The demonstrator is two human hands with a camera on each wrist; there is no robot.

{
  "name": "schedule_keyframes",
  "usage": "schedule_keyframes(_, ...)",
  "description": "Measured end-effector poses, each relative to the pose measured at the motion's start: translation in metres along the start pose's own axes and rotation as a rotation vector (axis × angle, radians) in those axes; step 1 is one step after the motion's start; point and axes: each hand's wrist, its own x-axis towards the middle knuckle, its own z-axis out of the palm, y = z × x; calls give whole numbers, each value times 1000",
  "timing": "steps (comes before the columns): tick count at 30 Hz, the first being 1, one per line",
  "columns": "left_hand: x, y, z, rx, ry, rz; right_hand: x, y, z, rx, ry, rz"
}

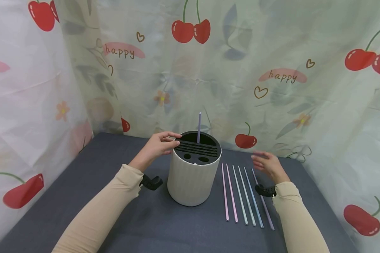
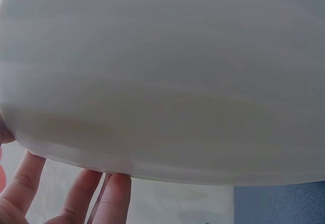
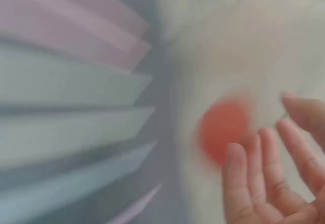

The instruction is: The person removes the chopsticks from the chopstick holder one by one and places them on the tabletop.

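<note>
My left hand [image 1: 159,144] rests on the left rim of a white, round utensil holder [image 1: 191,182] with a black slotted top [image 1: 197,148]. In the left wrist view its straight fingers [image 2: 114,201] touch the holder's edge. A purple chopstick [image 1: 199,126] stands upright in the large rear compartment. To the right, my right hand [image 1: 269,166] hovers with nothing in it, fingers relaxed, over the far ends of a row of chopsticks. From left to right lie two pink chopsticks [image 1: 225,192], two pale green ones [image 1: 246,195], a blue one [image 1: 253,198] and a purple one [image 1: 266,211].
A dark grey cloth covers the table [image 1: 177,232]. Behind it and at both sides hangs a pale curtain [image 1: 196,63] printed with cherries, close to the table's back edge. Black wrist cameras [image 1: 152,182] sit under the sleeves.
</note>
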Motion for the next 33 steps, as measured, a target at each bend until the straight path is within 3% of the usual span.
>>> schedule_keyframes(6,1,0,-1,4,11,-13,-20,-94,58,272,-73,-397)
schedule_keyframes(11,0,-1,-2,-13,1,-5,-37,-134,108,333,-224,-565)
schedule_keyframes(16,0,1,-2,-18,-14,2,-39,-142,135,237,-293,-566)
schedule_keyframes(23,2,1,0,-5,2,-9,-32,-134,145,32,-282,-530)
schedule_keyframes(33,0,0,-1,3,-5,6,-31,-134,150,-5,-266,-518)
